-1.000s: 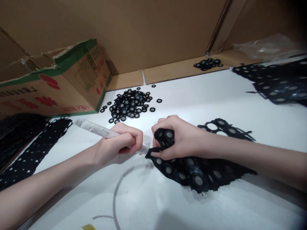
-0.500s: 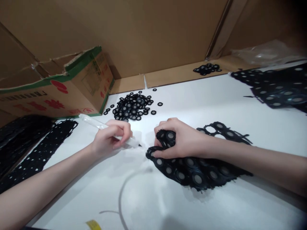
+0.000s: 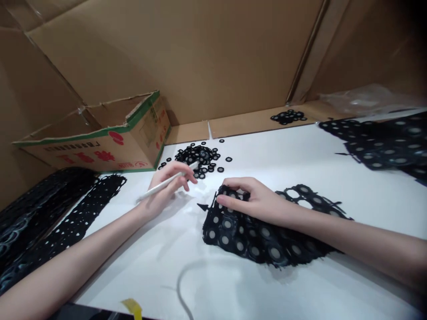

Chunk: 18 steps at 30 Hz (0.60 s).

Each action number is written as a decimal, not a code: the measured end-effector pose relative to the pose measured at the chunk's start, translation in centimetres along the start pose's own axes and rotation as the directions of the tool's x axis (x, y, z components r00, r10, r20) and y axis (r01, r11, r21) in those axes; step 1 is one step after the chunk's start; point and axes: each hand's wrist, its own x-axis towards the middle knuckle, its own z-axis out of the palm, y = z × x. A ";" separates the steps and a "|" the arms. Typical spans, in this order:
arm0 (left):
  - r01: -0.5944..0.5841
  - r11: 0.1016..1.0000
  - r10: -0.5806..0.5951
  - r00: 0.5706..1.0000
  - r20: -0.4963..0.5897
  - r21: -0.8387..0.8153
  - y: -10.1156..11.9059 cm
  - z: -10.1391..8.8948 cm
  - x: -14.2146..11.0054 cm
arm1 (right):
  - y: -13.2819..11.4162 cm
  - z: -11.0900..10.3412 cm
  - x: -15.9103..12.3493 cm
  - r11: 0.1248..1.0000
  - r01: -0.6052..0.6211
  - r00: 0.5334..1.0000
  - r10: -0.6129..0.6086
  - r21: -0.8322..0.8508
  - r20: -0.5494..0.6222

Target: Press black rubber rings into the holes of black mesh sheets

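Observation:
In the head view, my left hand (image 3: 168,189) holds a slim white pen-like tool (image 3: 155,190), which lies slantwise across it; the fingers are partly curled and away from the sheet. My right hand (image 3: 255,200) grips the upper left edge of a black rubbery sheet (image 3: 240,242) dotted with pale round spots, thumb on top and fingers partly hidden. From that sheet's left edge sticks a small black pointed tab (image 3: 202,207). Just beyond my left hand is a pile of small black rings (image 3: 196,155) with pale centres.
A cardboard box (image 3: 140,142) with green edges stands at the back left. More black sheets (image 3: 90,209) lie at left, others (image 3: 383,142) at far right. A small ring cluster (image 3: 287,117) sits by the cardboard wall (image 3: 216,58). Yellow tape (image 3: 132,306) marks the front edge.
My left hand has drawn back from the sheet and turned, swinging the pen-like tool to slant the other way. The sheet's left end, curled up before, now lies flatter. The view has shifted slightly.

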 end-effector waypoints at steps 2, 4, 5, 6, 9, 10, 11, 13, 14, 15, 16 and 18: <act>0.051 0.998 -0.048 0.994 0.095 -0.031 -0.1 0.4 -0.9 | 0.1 0.2 0.1 0.999 -0.007 1.000 0.008 0.045 -0.014; 0.102 0.994 -0.095 0.986 0.139 -0.045 -0.2 0.8 -1.6 | 0.2 0.3 0.1 0.998 -0.008 0.999 0.011 0.069 -0.040; 0.126 0.991 -0.117 0.982 0.148 -0.055 -0.2 0.9 -1.8 | 0.2 0.3 0.2 0.997 -0.008 0.999 0.012 0.075 -0.052; 0.143 0.988 -0.132 0.980 0.149 -0.066 -0.1 1.0 -2.0 | 0.3 0.4 0.2 0.997 -0.007 0.998 0.013 0.080 -0.063; 0.193 0.978 -0.182 0.975 0.128 -0.079 0.5 1.3 -2.2 | 0.3 0.4 0.2 0.995 -0.020 0.996 0.028 0.096 -0.087; 0.214 0.973 -0.202 0.971 0.130 -0.083 0.6 1.4 -2.2 | 0.2 0.4 0.2 0.995 -0.024 0.995 0.033 0.099 -0.093; 0.234 0.968 -0.219 0.965 0.142 -0.094 0.8 1.4 -2.1 | 0.2 0.4 0.1 0.995 -0.029 0.995 0.039 0.098 -0.097; 0.263 0.957 -0.238 0.953 0.185 -0.125 0.9 1.6 -2.1 | 0.1 0.4 0.0 0.995 -0.038 0.993 0.048 0.088 -0.108; 0.268 0.954 -0.237 0.950 0.206 -0.138 0.9 1.6 -2.1 | 0.0 0.4 -0.1 0.996 -0.038 0.993 0.046 0.077 -0.113; 0.266 0.953 -0.231 0.947 0.223 -0.143 0.9 1.7 -2.1 | -0.2 0.4 -0.2 0.997 -0.036 0.993 0.043 0.063 -0.114; 0.265 0.955 -0.228 0.944 0.238 -0.136 0.9 1.7 -2.1 | -0.3 0.4 -0.2 0.998 -0.032 0.993 0.037 0.050 -0.111; 0.261 0.959 -0.226 0.939 0.259 -0.107 0.9 1.9 -2.2 | -0.4 0.4 -0.4 0.999 -0.021 0.995 0.024 0.032 -0.101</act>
